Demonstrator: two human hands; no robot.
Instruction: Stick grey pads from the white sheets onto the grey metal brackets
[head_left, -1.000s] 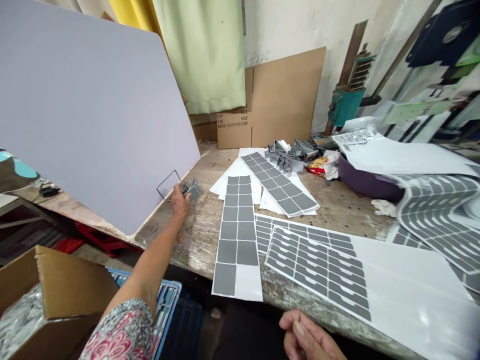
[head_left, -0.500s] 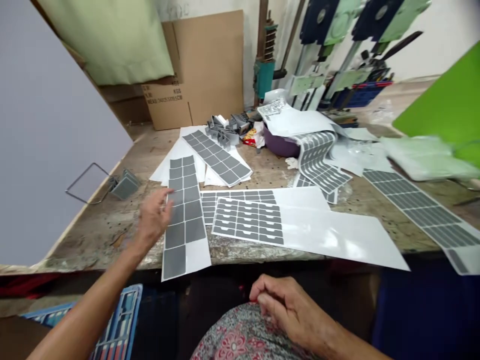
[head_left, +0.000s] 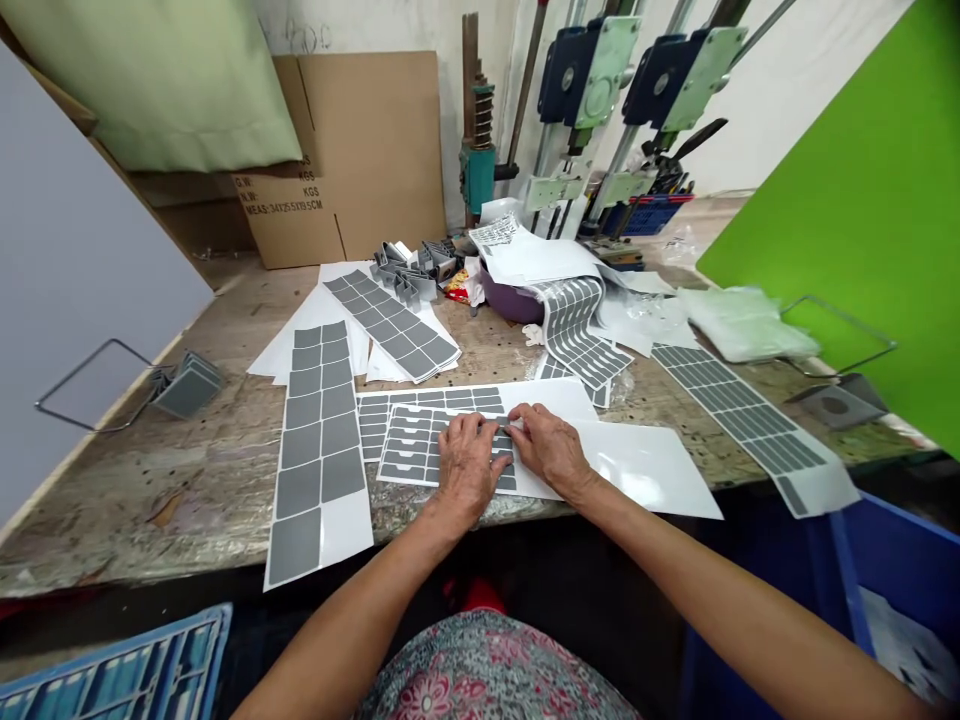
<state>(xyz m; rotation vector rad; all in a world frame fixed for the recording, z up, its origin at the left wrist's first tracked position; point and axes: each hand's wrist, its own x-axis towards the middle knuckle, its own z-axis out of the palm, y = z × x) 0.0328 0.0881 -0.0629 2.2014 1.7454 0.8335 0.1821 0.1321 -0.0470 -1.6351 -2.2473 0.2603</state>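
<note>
Both hands are at the sheet of notched grey stickers (head_left: 409, 455) near the table's front edge. My left hand (head_left: 466, 465) rests over its printed part, fingers spread on the sheet and thumb apart. Close beside it, my right hand (head_left: 553, 450) has its fingertips and thumb brought together at a grey sticker (head_left: 504, 430) by the upper right end of the printed rows. The fingers partly hide that sticker's edge. Under this sheet lies another grey sticker sheet (head_left: 371, 420). To the left, a long sheet of square grey stickers (head_left: 306, 445) overhangs the table edge.
Folded grey metal pieces (head_left: 409, 268) lie at the back beside a purple bowl (head_left: 510, 300) heaped with sheets. Another sticker sheet (head_left: 739, 410) lies right. Wire-handled pieces stand at both sides (head_left: 189, 385). Presses (head_left: 592, 90) and a carton (head_left: 367, 160) stand behind; a blue bin (head_left: 892, 560) is below right.
My left hand has moved right, from the long square-sticker sheet onto the notched sheet. My right hand has risen from the lap to that sheet. The camera view has shifted to the right.
</note>
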